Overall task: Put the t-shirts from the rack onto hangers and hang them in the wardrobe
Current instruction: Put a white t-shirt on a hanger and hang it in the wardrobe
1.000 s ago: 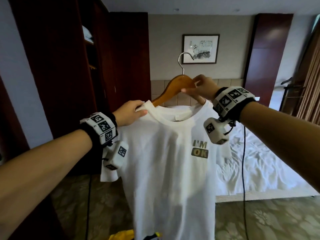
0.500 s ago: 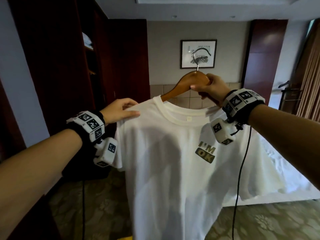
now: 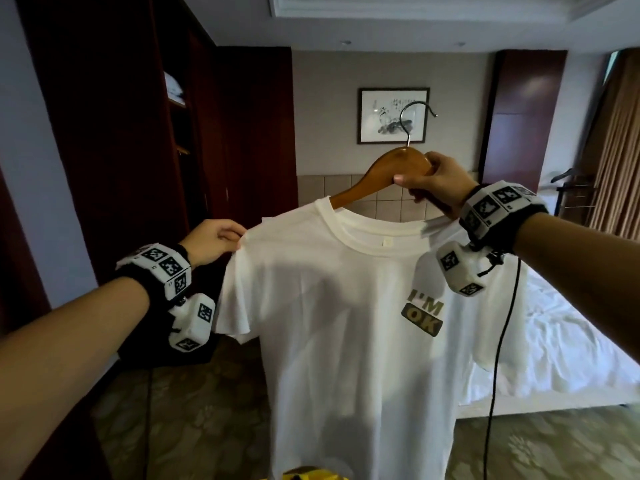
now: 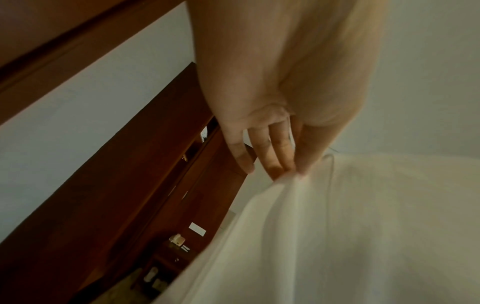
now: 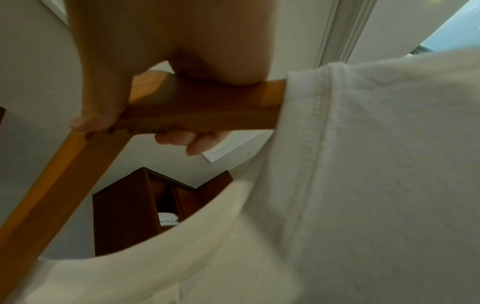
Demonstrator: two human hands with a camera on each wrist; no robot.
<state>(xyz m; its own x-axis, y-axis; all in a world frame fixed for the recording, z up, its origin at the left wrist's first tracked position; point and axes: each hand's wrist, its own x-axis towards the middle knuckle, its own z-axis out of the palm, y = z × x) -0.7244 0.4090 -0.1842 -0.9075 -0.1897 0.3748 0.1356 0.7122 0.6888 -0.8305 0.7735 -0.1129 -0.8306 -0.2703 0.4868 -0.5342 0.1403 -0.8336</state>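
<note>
At left the left hand (image 3: 211, 241) pinches the shoulder of the white t-shirt (image 3: 346, 341), which hangs mid-air on the wooden hanger (image 3: 388, 171); its chest print reads "I'M OK"; at right the right hand (image 3: 436, 185) grips the hanger's top

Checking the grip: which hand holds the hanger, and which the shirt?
The right hand grips the wooden hanger near its hook. The left hand only pinches the white t-shirt at its shoulder, apart from the wood.
</note>
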